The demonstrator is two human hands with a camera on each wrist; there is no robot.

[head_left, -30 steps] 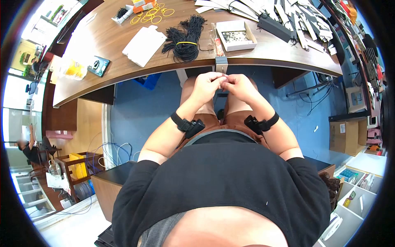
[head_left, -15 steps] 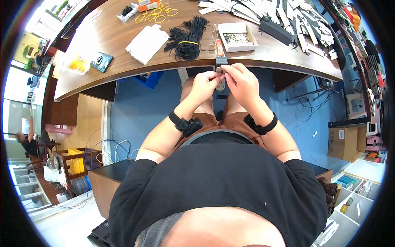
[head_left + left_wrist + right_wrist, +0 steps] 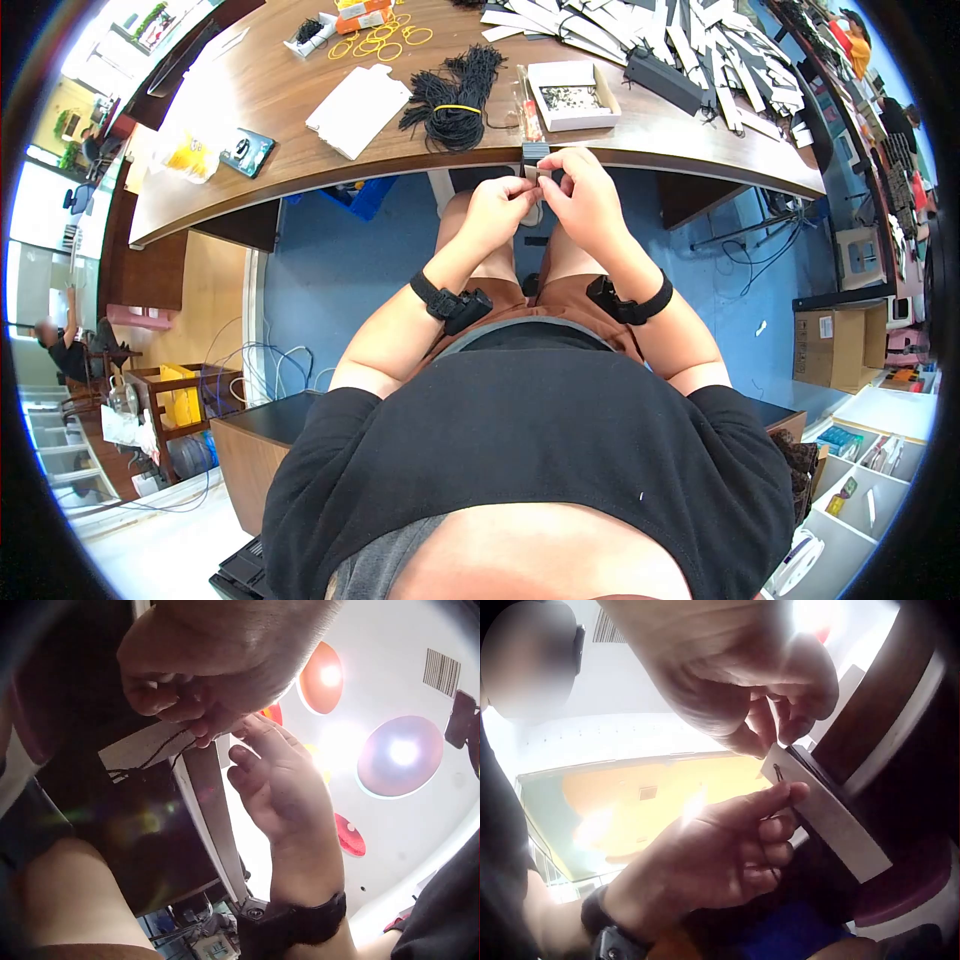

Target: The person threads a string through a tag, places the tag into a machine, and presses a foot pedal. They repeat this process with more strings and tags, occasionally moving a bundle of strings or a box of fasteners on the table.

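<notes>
In the right wrist view, the tag runs roughly ten to four o'clock; the left hand, at its eight, pinches the cord; the right hand curls at eleven, grip unclear

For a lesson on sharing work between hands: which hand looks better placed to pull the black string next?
Probably the left hand: it pinches the string over the face of the tag, while the right hand is at the tag's corner.
</notes>
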